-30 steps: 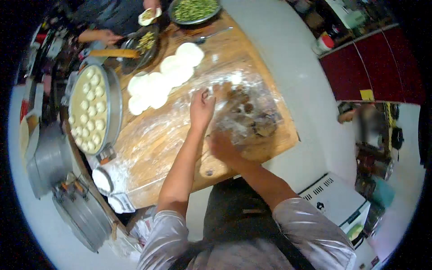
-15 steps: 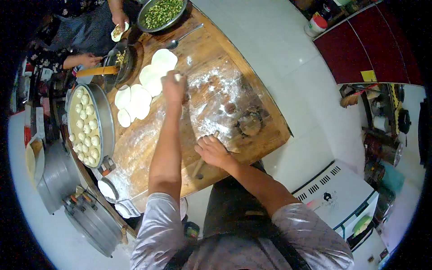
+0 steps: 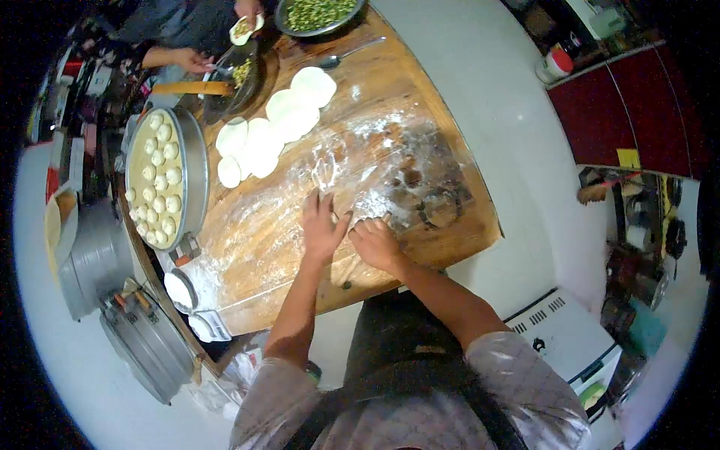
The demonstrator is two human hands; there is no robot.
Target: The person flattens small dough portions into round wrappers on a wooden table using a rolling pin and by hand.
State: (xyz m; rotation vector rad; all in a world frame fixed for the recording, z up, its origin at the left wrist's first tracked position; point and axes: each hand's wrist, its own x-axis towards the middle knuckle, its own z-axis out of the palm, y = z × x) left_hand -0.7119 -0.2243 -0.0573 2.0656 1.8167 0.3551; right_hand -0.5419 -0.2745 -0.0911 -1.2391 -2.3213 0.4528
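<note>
My left hand (image 3: 324,229) rests on the floured wooden table (image 3: 247,270), fingers stretched forward and thumb apart. A small pale bit, perhaps dough, shows between thumb and forefinger; the palm hides what is under it. Close beside it, my right hand (image 3: 377,244) is closed around a thin rolling pin (image 3: 346,284), which slants toward me and is mostly hidden by the hand. Beyond my hands, several flat round dough wrappers (image 3: 260,146) lie overlapping in a row. Loose flour (image 3: 377,204) is scattered ahead of my right hand.
Filled buns sit in a round steamer tray (image 3: 196,172) at left. Across the table, a co-worker's hand (image 3: 247,10) holds a filled wrapper near a filling bowl (image 3: 251,82). A bowl of chopped greens (image 3: 321,15) and a spoon (image 3: 330,61) lie at the far side.
My left hand has drawn back from the wrappers to beside my right hand. The right hand keeps hold of the rolling pin. The view has shifted, moving the table scene rightward.
</note>
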